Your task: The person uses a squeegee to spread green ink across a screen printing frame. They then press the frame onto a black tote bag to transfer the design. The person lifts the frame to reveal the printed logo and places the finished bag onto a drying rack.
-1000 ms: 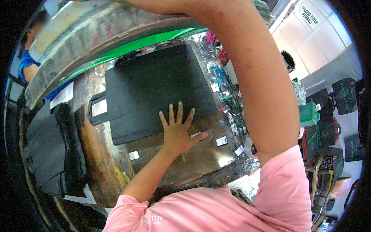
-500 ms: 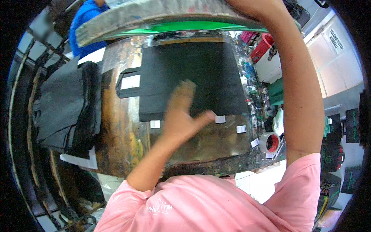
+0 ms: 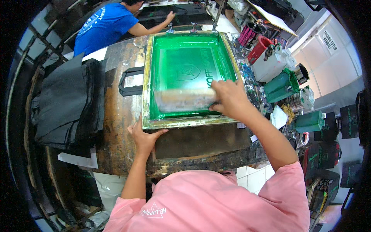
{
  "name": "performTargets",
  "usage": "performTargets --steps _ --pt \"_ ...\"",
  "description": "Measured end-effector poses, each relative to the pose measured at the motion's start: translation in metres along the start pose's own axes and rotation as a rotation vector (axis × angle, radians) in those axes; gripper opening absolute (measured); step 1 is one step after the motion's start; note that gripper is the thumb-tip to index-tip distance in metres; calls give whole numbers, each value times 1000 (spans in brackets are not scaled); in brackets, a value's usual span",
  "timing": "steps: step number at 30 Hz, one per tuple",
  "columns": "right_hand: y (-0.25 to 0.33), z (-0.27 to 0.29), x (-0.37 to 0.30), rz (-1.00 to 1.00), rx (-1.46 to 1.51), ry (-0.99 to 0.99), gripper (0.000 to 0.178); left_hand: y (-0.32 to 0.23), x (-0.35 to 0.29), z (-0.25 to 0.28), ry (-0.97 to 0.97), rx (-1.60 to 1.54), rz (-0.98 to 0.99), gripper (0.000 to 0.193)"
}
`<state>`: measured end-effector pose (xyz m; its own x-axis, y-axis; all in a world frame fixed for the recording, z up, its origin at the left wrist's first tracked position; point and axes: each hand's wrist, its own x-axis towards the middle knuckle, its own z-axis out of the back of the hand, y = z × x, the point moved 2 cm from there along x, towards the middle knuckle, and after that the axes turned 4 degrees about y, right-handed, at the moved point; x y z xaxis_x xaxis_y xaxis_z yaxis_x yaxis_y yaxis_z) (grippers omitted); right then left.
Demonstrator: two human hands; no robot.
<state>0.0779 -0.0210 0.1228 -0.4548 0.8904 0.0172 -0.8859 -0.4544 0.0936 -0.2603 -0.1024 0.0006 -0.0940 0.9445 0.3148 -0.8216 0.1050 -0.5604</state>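
Observation:
A screen printing frame with green mesh lies flat on the worktable. Its near left corner sits in my left hand, with the thumb along the near edge and the fingers by the left side. My right hand is closed around the right end of a wide squeegee, which rests across the lower part of the mesh and is blurred by motion. From under the frame's left side the handle of a black fabric bag sticks out; the rest of that bag is hidden.
A pile of black bags lies on the left of the worktable. Along the right stand a red container, a green-stained jug and another green container. A person in blue works beyond the far edge.
The raised frame has come down flat over the black bag. My right hand has come down from the raised frame and now holds the squeegee; my left has moved off the bag to the frame's corner.

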Motion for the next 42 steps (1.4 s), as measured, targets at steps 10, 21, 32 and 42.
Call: performTargets --steps 10,21,32,42 --pt "-58 -51 108 -28 -137 -230 57 17 -9 -6 125 -68 39 110" --pt "-149 -24 293 -8 -110 -41 65 -13 37 24 163 116 -18 128" --pt "-122 -61 254 -51 -283 -395 55 -75 348 -120 5 421 -505 69" --pt "-54 -66 124 -30 -248 -313 35 -73 210 -85 -15 417 -507 56"
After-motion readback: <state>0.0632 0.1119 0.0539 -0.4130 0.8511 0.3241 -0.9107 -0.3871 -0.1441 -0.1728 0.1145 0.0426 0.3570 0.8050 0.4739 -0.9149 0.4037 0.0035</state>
